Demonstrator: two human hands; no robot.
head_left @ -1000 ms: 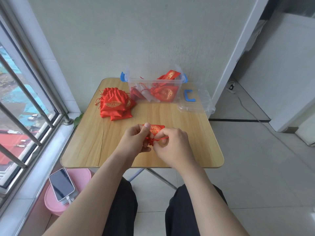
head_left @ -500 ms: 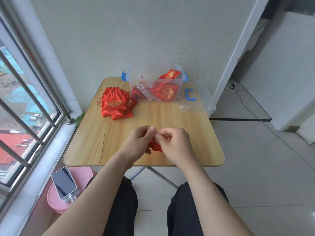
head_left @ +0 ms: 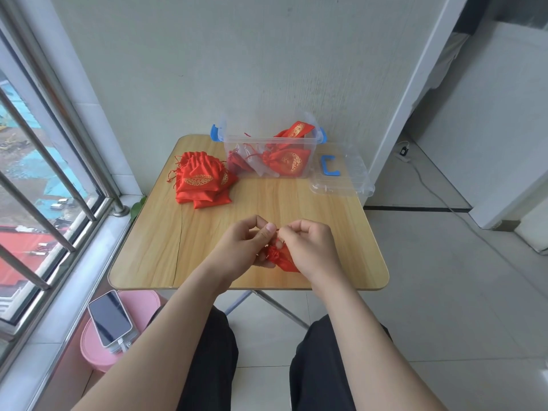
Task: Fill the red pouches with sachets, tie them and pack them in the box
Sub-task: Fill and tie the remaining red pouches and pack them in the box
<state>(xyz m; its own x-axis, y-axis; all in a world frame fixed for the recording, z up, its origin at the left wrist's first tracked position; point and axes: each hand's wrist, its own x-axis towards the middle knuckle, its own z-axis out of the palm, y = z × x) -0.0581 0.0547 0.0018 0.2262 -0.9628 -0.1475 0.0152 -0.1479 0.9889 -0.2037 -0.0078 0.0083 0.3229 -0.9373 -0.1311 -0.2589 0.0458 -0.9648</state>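
On the wooden table [head_left: 207, 247], a clear box [head_left: 267, 143] with filled pouches stands at 12 o'clock and a pile of red pouches [head_left: 201, 180] at 10. At 6 o'clock, the left hand [head_left: 240, 247] and right hand [head_left: 311, 247] each pinch the drawstring [head_left: 280, 237] of 1 red pouch [head_left: 280, 258] between them.

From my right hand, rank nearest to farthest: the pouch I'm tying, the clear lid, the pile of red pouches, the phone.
1. The pouch, pinched at the right hand.
2. The clear lid, back right on the table.
3. The pile of red pouches, back left.
4. The phone, off the table, lower left.
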